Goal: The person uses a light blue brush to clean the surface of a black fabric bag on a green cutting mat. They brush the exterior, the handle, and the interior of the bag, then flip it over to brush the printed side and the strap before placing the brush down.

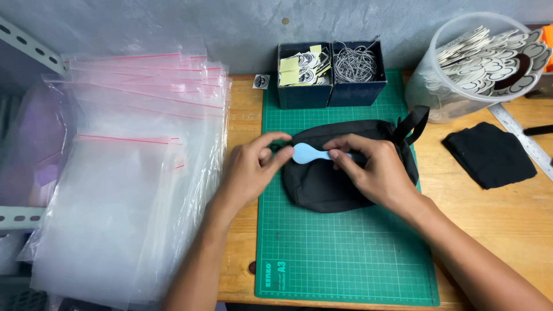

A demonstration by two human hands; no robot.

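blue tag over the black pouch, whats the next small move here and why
Probably lower the light blue tag onto the black pouch near its top edge. Both hands already pinch it, left hand at the rounded end, right hand at the narrow end, right above the pouch on the green cutting mat.

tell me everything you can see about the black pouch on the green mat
The black pouch is a soft, rounded bag of matte fabric, lying flat on the green cutting mat, near its upper half. A black webbing strap loop sticks out at its upper right end. Both hands rest on its top edge: the left hand and the right hand together pinch a small light blue tag there. Whether its opening is zipped shut cannot be told.
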